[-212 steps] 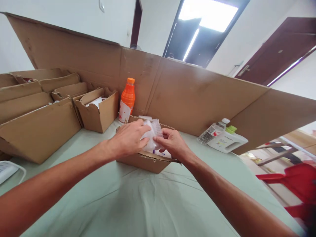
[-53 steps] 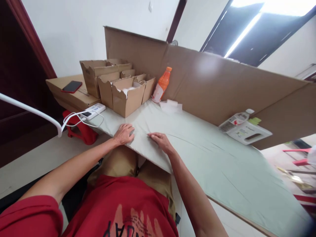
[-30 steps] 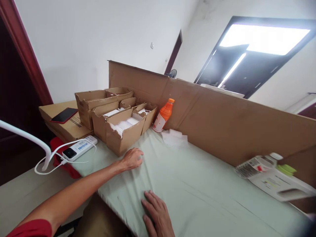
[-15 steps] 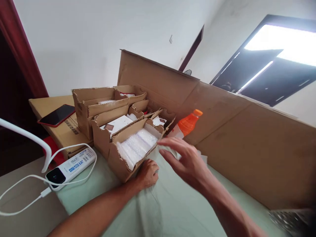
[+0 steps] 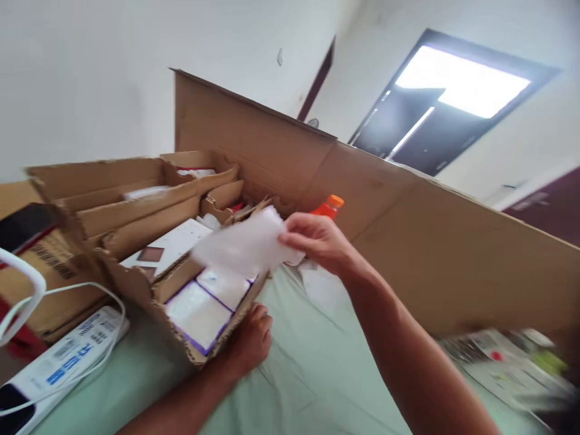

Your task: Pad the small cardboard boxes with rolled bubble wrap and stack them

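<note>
A translucent white bubble-wrap bag [image 5: 242, 241], blurred by motion, is pinched at its right edge between the thumb and fingers of my right hand [image 5: 315, 238]. It hangs over the front cardboard box [image 5: 174, 272]. Inside that box lie white packs [image 5: 199, 317] with purple edges, partly under the bag. Against the box's near right side rests my left hand [image 5: 254, 335], its fingers curled and its palm hidden. I see nothing in it.
More cardboard boxes [image 5: 97, 220] stand behind, one with a white box [image 5: 174, 244] inside. A tall cardboard panel [image 5: 385, 205] runs along the back. An orange-capped bottle [image 5: 328, 206] leans there. At left lie a white device [image 5: 75, 344] with a cable and a dark phone [image 5: 22, 223].
My right hand has closed on the bubble-wrap bag and lifted it above the front box, uncovering purple-edged packs. My left hand stays beside the box. The view has moved closer and turned right.
</note>
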Action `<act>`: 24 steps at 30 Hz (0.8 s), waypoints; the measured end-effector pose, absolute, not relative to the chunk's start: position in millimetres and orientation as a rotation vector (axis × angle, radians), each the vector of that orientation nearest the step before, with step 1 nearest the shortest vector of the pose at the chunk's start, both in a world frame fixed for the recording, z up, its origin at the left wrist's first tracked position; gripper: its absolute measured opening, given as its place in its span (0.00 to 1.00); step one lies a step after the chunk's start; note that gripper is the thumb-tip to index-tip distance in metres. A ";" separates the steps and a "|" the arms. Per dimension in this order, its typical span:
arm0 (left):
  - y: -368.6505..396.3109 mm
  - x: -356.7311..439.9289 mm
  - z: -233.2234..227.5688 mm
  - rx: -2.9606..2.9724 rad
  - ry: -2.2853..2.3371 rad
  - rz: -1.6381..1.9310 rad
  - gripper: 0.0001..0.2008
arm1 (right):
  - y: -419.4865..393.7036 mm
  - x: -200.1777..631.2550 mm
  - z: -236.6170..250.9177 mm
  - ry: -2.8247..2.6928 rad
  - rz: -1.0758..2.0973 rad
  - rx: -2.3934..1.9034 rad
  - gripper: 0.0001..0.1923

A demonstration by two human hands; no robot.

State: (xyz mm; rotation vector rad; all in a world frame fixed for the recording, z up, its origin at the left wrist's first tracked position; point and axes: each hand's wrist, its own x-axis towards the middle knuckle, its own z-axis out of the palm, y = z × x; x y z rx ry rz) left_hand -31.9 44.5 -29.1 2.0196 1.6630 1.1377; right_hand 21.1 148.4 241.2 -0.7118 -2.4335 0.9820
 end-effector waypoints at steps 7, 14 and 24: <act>44.4 -32.0 -37.2 2.061 1.625 1.132 0.12 | 210.4 172.9 205.5 -1.823 0.933 -1.226 0.20; 44.3 -32.7 -38.2 2.064 1.669 1.098 0.13 | 250.1 217.3 139.8 -1.719 0.517 -1.482 0.11; 42.7 -27.8 -34.2 1.991 1.673 1.115 0.12 | 226.5 56.7 218.5 -2.442 0.148 -1.004 0.15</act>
